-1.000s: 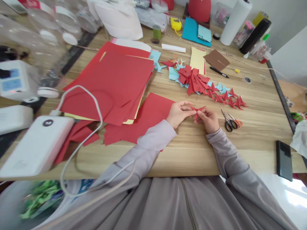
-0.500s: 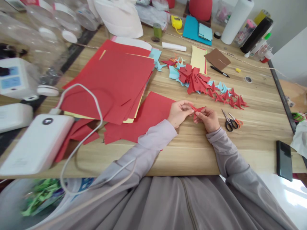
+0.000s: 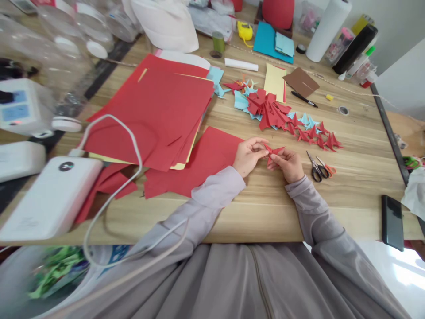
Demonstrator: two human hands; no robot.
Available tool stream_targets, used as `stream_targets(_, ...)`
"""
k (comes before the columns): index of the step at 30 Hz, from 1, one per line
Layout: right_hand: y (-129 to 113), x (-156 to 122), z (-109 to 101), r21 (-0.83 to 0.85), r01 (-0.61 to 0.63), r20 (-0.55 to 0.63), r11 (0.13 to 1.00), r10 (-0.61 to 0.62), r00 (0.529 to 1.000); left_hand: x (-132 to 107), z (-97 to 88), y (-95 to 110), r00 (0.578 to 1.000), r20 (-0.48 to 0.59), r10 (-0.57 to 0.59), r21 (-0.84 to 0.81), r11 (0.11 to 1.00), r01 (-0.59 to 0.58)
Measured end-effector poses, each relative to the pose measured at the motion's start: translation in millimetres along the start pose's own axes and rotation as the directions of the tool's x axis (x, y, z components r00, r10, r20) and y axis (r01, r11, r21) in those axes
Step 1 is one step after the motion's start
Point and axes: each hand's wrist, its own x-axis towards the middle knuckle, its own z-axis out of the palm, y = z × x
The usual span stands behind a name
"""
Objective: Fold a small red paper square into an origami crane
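Note:
Between my two hands is a small red origami crane, its pointed tips sticking up and out to the right. My left hand pinches its left side between thumb and fingers. On its right side, the thumb and fingers of my right hand close on the paper. Part of the folded piece is hidden by my fingertips. Red paper sheets lie under and left of my left hand. Beyond my hands sits a pile of folded red and light blue paper cranes. Black-handled scissors rest right of my right hand.
A stack of red paper fills the left-middle table. A white power bank has a cable looping over my left sleeve. A phone lies at the right edge. A pen, brown paper and tape measure are farther back.
Both hands keep their grip on the red crane with almost no movement. The whole view has shifted very slightly.

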Motion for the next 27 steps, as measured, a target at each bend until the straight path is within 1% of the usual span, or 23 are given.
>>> stream_targets(6, -1.7, -0.5, -0.8, 0.015, -0.048, 0.014, 0.999, 0.048, 0.999, -0.9, 0.9, 2.2, 1.0, -0.019, 0.015, 0.03, 0.999, -0.015)
stream_targets(12, 3.1, -0.2, -3.3, -0.013, -0.008, 0.027, 1.0, 0.009, 1.0, -0.1, 0.8, 1.0, 0.999, -0.033, 0.013, 0.038, 0.999, -0.012)
stream_targets(15, 4.9, 0.3, -3.6, -0.012, 0.013, 0.016, 1.0, -0.013, 1.0, 0.0, 0.6, 0.9, 0.999, -0.022, -0.025, 0.009, 1.0, 0.025)
stream_targets(19, 4.7, 0.5, -2.5, -0.008, 0.018, -0.017, 1.0, -0.018, 1.0, 0.2, 0.6, 0.8, 0.995, -0.039, -0.095, -0.097, 0.991, 0.091)
stream_targets(21, 4.1, 0.4, -2.1, -0.005, 0.017, -0.027, 1.0, -0.017, 1.0, -0.2, 1.7, 0.6, 0.993, -0.038, -0.109, -0.115, 0.988, 0.104)
stream_targets(27, 5.9, 0.7, -4.0, 0.009, 0.022, -0.001, 1.0, -0.022, 1.0, -3.6, 6.4, 1.6, 0.996, -0.027, -0.08, -0.008, 0.997, 0.08)
